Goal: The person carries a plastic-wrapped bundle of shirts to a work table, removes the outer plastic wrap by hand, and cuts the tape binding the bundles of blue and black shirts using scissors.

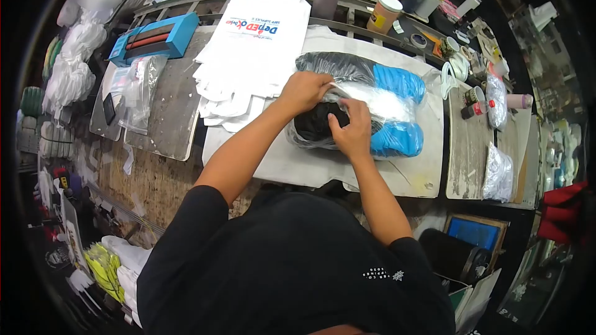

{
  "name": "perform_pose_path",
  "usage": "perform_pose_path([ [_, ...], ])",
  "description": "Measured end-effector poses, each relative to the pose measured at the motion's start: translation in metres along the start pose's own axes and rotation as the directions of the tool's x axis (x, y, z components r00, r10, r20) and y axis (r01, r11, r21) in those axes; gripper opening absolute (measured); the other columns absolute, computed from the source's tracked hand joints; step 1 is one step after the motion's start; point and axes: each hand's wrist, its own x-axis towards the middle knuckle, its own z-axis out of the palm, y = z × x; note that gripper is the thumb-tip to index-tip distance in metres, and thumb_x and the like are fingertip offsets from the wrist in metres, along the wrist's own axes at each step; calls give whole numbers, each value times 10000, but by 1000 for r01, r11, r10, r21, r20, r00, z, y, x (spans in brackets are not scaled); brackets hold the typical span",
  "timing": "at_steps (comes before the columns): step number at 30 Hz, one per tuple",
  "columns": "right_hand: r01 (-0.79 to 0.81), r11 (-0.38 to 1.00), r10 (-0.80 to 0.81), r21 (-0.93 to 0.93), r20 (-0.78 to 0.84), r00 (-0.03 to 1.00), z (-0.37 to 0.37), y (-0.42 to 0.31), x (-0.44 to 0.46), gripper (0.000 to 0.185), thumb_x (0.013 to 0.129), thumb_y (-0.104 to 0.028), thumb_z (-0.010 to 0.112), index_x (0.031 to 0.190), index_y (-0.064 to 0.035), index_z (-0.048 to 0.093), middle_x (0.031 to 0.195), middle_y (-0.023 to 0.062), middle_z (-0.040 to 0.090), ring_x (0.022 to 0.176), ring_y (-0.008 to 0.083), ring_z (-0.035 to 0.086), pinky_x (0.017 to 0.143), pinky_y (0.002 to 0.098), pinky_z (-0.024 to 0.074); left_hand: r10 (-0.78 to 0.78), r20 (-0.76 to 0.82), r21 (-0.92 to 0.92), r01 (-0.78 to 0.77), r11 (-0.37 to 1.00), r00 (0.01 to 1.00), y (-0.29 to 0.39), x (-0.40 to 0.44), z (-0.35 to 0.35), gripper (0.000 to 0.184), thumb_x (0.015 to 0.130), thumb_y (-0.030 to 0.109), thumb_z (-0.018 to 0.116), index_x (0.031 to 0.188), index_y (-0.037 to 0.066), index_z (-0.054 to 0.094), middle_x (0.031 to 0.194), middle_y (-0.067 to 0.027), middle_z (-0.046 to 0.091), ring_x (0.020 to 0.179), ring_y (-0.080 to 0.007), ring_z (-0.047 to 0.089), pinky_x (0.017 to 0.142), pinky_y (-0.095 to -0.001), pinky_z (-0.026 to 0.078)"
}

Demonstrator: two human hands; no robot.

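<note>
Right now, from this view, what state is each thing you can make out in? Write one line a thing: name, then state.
Clear plastic bag: filled with black and blue goods, lying flat
Left hand: curled, at the plastic; grip unclear
Right hand: partly curled, at the plastic; grip unclear
White printed stack: piled, print facing up
Orange jar: upright, white lid on
Phone: lying down, screen dark

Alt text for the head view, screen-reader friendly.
A person's left hand and right hand handle clear plastic around black-and-blue bundles on a pale worktop. Printed white items are stacked to the left, and lidded jars stand beyond.
</note>
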Motion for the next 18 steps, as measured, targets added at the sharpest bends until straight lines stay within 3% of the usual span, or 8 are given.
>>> perform_pose_path([
  [1,-75,996,78,49,-63,995,1,-4,1,250,721,-91,669,945,-26,580,964,151,548,946,343,523,801,395,431,-4,40,12,4,1000,999,-3,6,1,188,846,266,573,860,103,666,739,-159,628,749,-356,602,653,-444,470],
  [4,-130,992,130,9,-21,991,1,5,10,242,734,-70,658,955,-14,577,995,179,523,925,357,531,796,411,436,-13,93,19,12,1000,996,-10,23,11,214,861,289,554,856,98,650,743,-184,614,748,-385,586,652,-456,458],
  [5,-99,994,99,-42,-9,995,1,9,12,209,753,-100,648,939,-27,590,910,160,535,881,359,546,772,408,448,-26,98,17,24,1000,995,-11,26,15,220,863,297,554,841,99,646,744,-187,611,761,-391,582,654,-462,454],
  [9,-141,976,159,-163,102,982,-6,17,24,163,808,-147,614,916,-28,595,834,146,576,796,316,580,737,383,462,-43,120,-12,45,999,992,-16,24,17,227,861,302,564,900,88,626,806,-180,626,787,-376,596,680,-450,458],
  [11,-467,870,461,158,78,884,-15,15,33,175,851,-195,577,893,-26,595,795,142,620,756,261,603,723,360,468,-36,65,-297,54,953,997,-12,4,9,260,832,270,601,1004,75,592,894,-167,628,852,-348,601,758,-424,465],
  [12,-459,875,456,155,59,888,-16,13,33,175,851,-195,577,893,-26,595,795,142,620,756,261,603,723,360,468,-17,59,-300,34,953,998,-10,-8,5,260,832,270,601,1004,75,592,894,-167,628,852,-348,601,758,-424,465],
  [14,-528,840,530,124,21,848,-13,7,33,200,861,-210,566,914,-19,590,843,157,648,762,231,612,722,352,469,316,-270,-131,-360,924,909,-9,-22,-2,317,801,277,624,1040,79,562,861,-134,620,856,-350,577,787,-435,453],
  [18,-574,816,564,70,126,816,-12,33,37,274,874,-280,532,949,-20,580,838,188,629,788,268,603,744,352,459,210,-234,-131,-245,961,949,-23,-16,7,253,785,211,617,991,65,592,859,-156,618,872,-357,573,801,-436,449],
])
